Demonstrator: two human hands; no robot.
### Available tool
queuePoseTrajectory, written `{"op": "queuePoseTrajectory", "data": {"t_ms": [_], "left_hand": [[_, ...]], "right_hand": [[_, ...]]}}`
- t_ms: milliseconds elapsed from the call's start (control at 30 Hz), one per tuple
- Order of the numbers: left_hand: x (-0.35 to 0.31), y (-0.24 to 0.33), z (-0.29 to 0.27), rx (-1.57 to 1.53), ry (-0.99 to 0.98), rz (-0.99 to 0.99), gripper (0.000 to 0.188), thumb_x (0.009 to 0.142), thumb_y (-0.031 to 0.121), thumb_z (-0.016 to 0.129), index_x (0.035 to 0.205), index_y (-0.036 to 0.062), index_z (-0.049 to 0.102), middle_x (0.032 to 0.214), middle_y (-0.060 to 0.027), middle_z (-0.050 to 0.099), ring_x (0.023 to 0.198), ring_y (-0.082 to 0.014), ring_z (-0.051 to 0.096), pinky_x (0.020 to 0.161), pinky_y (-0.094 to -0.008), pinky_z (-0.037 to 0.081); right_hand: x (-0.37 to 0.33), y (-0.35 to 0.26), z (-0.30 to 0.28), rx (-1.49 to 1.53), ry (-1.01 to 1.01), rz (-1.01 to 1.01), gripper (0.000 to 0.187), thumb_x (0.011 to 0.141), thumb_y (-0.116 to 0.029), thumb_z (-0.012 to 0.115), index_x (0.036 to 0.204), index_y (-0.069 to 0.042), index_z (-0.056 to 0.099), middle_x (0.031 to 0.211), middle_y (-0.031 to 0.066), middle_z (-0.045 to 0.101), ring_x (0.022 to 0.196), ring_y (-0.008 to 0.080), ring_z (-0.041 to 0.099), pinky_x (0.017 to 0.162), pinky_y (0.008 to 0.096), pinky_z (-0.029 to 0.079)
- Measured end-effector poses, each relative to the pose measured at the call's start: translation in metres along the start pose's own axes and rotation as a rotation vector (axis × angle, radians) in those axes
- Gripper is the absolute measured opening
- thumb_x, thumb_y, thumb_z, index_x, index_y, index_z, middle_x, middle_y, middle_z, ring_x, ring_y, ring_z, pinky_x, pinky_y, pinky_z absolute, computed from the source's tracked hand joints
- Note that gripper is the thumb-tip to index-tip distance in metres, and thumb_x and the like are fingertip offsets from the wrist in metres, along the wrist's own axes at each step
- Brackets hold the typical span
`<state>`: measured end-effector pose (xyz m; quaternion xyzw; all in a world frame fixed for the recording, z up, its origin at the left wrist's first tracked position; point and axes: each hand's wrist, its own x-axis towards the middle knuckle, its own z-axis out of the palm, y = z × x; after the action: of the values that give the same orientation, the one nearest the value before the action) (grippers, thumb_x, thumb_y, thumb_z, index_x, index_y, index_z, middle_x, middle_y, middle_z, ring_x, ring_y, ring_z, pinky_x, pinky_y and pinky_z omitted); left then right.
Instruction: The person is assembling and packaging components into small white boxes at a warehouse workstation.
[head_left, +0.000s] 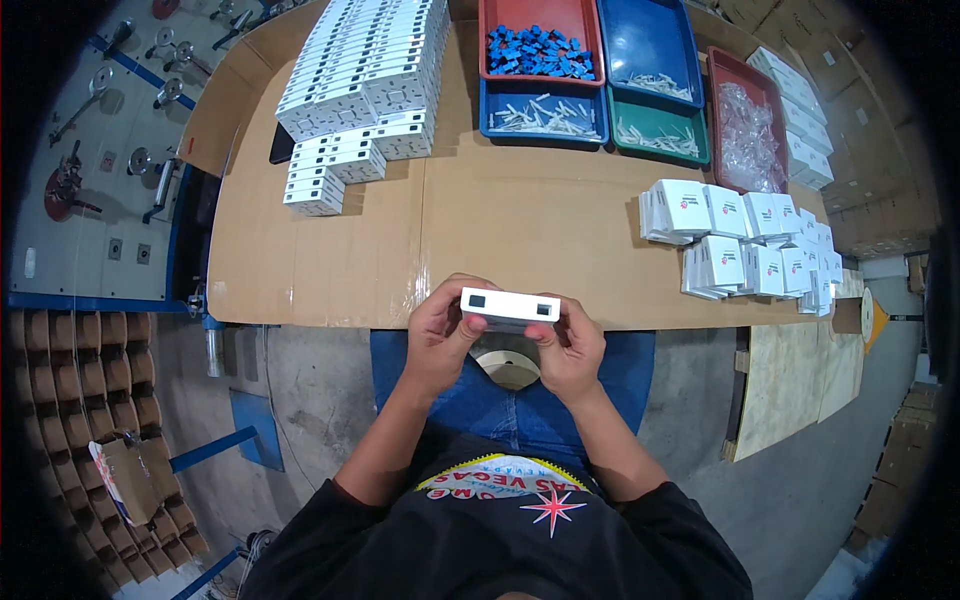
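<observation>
Between my two hands, over the front edge of the cardboard-covered table, is a flat white box (510,306) with a dark square opening near each end of its long side. My left hand (442,335) grips its left end, thumb below and fingers behind. Its right end is held by my right hand (570,345) in the same way. At the far left of the table, similar white boxes (365,85) are stacked in tall rows, stepping down toward me. The face of the held box turned away from me is hidden.
Trays at the back hold blue parts (540,52), white sticks (545,117) and clear plastic bags (748,135). White packets (722,210) lie in piles at the right. A wooden pallet (800,385) stands at right; a blue-framed rack (100,180) stands left.
</observation>
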<state>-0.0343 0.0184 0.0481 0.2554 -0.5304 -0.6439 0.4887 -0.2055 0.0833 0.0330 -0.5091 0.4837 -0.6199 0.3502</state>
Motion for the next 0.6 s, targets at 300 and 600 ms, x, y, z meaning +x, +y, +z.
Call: {"op": "queuePoseTrajectory", "data": {"t_ms": [300, 600], "left_hand": [[0.008, -0.016, 0.013, -0.079, -0.002, -0.236, 0.047, 0.104, 0.018, 0.061, 0.146, -0.0006, 0.05, 0.14, -0.0113, 0.061, 0.121, -0.0158, 0.06, 0.103, -0.0311, 0.048], [0.002, -0.037, 0.022, -0.355, 0.16, -0.409, 0.05, 0.106, 0.018, 0.055, 0.15, -0.0018, 0.043, 0.146, -0.0165, 0.057, 0.128, -0.023, 0.059, 0.108, -0.0381, 0.048]], "right_hand": [[0.005, 0.0, 0.024, 0.218, 0.22, 0.269, 0.03, 0.107, -0.029, 0.06, 0.113, 0.0, 0.061, 0.094, 0.0034, 0.068, 0.085, 0.0076, 0.062, 0.075, 0.0239, 0.051], [0.013, 0.047, 0.015, 0.068, 0.145, 0.382, 0.04, 0.111, -0.038, 0.047, 0.1, -0.002, 0.061, 0.081, 0.0029, 0.065, 0.072, 0.006, 0.057, 0.061, 0.0265, 0.049]]}}
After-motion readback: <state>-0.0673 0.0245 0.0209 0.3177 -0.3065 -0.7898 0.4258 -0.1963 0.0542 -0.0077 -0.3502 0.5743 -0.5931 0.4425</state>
